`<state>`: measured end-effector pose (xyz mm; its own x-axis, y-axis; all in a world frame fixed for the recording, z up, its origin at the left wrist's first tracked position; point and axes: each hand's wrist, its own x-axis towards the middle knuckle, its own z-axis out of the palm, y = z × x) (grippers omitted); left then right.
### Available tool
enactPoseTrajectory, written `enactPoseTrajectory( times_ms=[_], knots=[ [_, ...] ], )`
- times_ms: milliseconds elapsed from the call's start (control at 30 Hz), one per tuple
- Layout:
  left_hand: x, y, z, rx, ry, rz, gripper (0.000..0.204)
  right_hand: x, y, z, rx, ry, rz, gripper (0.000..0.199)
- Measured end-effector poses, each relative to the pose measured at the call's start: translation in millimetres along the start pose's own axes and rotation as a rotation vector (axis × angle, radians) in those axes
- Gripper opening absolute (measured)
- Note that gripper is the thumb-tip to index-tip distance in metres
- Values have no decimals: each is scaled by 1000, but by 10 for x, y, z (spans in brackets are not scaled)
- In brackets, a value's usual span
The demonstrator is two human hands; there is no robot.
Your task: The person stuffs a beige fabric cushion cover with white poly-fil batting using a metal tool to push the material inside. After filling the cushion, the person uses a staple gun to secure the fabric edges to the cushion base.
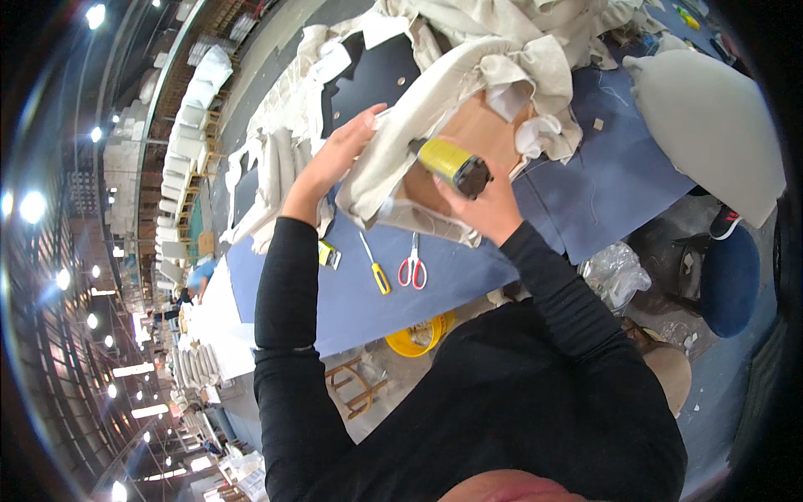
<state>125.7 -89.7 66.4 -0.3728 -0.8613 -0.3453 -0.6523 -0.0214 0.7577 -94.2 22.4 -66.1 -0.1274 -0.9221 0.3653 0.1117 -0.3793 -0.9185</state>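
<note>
A seat or back panel (pixel 468 134) wrapped in cream fabric is tilted up over the blue table, its brown board side showing. My left hand (pixel 339 155) lies against the panel's left edge with fingers stretched out, partly hidden by it. In my right hand (pixel 493 205) is a yellow cylindrical tool (pixel 450 161) with a dark round end; its far end points at the panel's inner side. The fingers wrap round it, some out of sight. Loose fabric bunches (pixel 548 138) hang at the panel's right side.
Red-handled scissors (pixel 413 272) and a yellow-handled screwdriver (pixel 381 276) lie on the blue table (pixel 351 309). Near the front edge stands a yellow bucket (pixel 410 341). More cream covers (pixel 284 159) are piled beyond, a grey cushion (pixel 703 125) rests at right, and a blue stool (pixel 730 280) stands below it.
</note>
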Motion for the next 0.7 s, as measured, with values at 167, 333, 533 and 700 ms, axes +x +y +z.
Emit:
enactPoseTrajectory(
  times_ms=[167,333,533,700],
  knots=[
    [-49,-336,188,378,150,188,62,-31,72,33,-38,30,-84,58],
    [-329,33,449,707,160,233,66,-93,65,75,-63,38,-27,51],
    [-326,-23,508,807,235,310,78,-151,-96,66,-34,-5,55,48],
    [-361,37,535,806,222,264,84,-212,-69,128,-54,11,-9,49]
  ],
)
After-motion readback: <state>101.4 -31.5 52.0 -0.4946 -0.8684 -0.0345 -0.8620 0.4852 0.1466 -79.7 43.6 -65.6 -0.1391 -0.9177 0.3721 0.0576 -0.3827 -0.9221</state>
